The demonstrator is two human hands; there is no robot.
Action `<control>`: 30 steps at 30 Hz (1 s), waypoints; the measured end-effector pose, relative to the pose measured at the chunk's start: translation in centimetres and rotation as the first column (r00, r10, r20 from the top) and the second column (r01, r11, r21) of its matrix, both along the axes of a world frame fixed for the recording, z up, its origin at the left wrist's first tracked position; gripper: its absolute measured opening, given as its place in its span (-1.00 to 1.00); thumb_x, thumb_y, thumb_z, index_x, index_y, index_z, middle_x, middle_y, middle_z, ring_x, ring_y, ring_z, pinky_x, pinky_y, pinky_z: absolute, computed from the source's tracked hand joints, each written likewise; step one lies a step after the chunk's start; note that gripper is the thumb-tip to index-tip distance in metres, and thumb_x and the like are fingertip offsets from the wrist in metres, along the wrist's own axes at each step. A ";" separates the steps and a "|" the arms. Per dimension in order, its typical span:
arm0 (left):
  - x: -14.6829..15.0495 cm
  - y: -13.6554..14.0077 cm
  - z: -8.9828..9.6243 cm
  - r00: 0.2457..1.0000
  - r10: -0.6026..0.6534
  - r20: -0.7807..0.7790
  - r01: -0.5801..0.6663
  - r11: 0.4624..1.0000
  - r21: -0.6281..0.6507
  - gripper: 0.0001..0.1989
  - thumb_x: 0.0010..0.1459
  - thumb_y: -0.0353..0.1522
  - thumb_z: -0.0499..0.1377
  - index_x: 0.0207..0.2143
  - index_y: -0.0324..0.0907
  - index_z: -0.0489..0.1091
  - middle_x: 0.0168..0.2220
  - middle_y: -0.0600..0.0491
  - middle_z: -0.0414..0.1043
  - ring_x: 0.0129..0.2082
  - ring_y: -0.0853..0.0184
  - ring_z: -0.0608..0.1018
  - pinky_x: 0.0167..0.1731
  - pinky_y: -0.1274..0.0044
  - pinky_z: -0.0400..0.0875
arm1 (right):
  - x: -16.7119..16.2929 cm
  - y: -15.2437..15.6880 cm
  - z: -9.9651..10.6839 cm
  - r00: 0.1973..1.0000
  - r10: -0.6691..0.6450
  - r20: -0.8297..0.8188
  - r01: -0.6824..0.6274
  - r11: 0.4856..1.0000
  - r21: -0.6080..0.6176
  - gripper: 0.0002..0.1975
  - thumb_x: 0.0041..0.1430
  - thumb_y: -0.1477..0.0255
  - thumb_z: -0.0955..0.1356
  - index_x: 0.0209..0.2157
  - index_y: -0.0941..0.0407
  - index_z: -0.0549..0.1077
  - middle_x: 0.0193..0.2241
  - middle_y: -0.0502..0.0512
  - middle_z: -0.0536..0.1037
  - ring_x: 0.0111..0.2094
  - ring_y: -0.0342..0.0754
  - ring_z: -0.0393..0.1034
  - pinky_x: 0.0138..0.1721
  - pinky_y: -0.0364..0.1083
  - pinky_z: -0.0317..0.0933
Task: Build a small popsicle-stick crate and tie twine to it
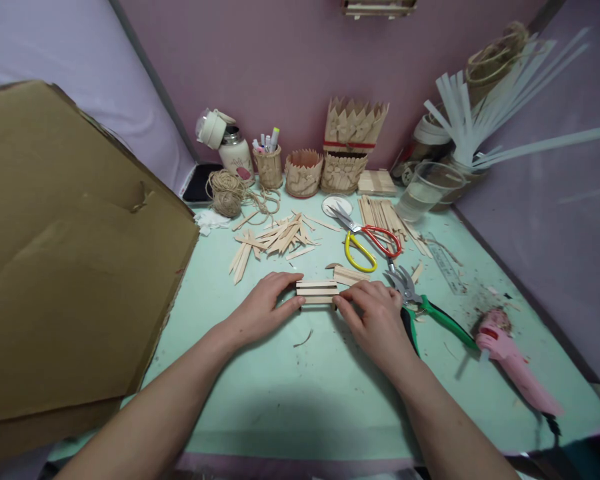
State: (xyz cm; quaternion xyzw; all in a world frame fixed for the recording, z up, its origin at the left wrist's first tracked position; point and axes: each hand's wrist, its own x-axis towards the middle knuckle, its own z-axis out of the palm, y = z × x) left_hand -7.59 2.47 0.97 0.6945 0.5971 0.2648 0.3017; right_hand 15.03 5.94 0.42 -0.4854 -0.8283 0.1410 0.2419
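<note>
A small slatted piece of wooden craft sticks (317,291) is between my two hands, low over the tabletop. Its pale slats run side to side with dark gaps between them. My left hand (266,303) pinches its left end with thumb and forefinger. The right end is gripped by my right hand (375,315), whose curled fingers partly hide one another. Just behind, a joined strip of sticks (351,276) lies by my right fingers. Green-handled pruning shears (430,310) rest immediately right of that hand.
Loose wooden sticks (280,239) and red-and-yellow scissors (367,237) lie beyond my hands. A pink glue gun (517,367) sits at right, near a clear ruler (446,263). Cardboard (80,267) stands at left. Twine (227,192), stick-covered cups (304,175) and a clear cup (425,193) line the back.
</note>
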 end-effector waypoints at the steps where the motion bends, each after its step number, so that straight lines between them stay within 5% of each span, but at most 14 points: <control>1: 0.0 0.0 0.0 1.000 0.002 0.004 -0.002 1.000 -0.005 -0.55 0.25 -0.17 0.11 0.12 -0.18 0.34 0.03 -0.13 0.45 0.05 0.13 0.45 0.09 0.25 0.32 | 0.0 0.0 0.0 1.000 0.000 -0.008 0.000 1.000 0.002 -0.71 0.32 0.26 0.26 -0.39 0.06 0.52 -0.38 0.04 0.55 -0.21 0.03 0.32 -0.13 0.04 -0.08; 6: -0.2 0.0 0.0 0.992 0.071 0.103 -0.072 0.997 0.008 -0.52 0.29 -0.15 0.05 0.17 -0.19 0.27 0.08 -0.14 0.40 0.00 0.18 0.47 0.05 0.31 0.35 | 0.6 0.1 0.5 0.984 -0.063 -0.164 0.080 0.992 0.101 -0.75 0.33 0.31 0.24 -0.32 0.07 0.51 -0.32 0.07 0.55 -0.20 0.01 0.37 -0.11 0.03 0.00; 12: -0.3 -0.1 0.3 0.935 0.261 0.242 -0.300 0.943 0.145 -0.63 0.30 -0.16 0.03 0.03 -0.16 0.38 -0.07 -0.06 0.50 -0.13 0.24 0.51 -0.11 0.37 0.40 | 1.4 0.6 0.9 0.935 -0.208 -0.289 0.264 0.949 0.173 -0.78 0.32 0.36 0.23 -0.29 0.07 0.49 -0.30 0.12 0.55 -0.20 0.04 0.40 -0.10 0.03 0.07; 19: -0.4 0.0 0.7 0.901 0.351 0.253 -0.411 0.879 0.242 -0.70 0.30 -0.20 0.03 -0.15 -0.17 0.45 -0.19 -0.02 0.53 -0.18 0.26 0.54 -0.17 0.43 0.40 | 2.4 1.6 -0.6 0.957 -0.289 -0.007 0.286 0.945 0.158 -0.84 0.25 0.37 0.29 -0.27 0.05 0.51 -0.27 0.13 0.55 -0.16 0.12 0.31 -0.15 0.07 -0.07; 30: -0.3 0.3 0.8 0.918 0.341 0.200 -0.387 0.879 0.279 -0.74 0.29 -0.24 0.05 -0.17 -0.19 0.46 -0.21 -0.02 0.53 -0.22 0.29 0.52 -0.23 0.47 0.38 | 2.3 2.0 -1.2 0.927 -0.305 0.219 0.297 0.952 0.069 -0.86 0.21 0.45 0.32 -0.39 0.08 0.52 -0.31 0.16 0.53 -0.16 0.15 0.26 -0.21 0.07 -0.10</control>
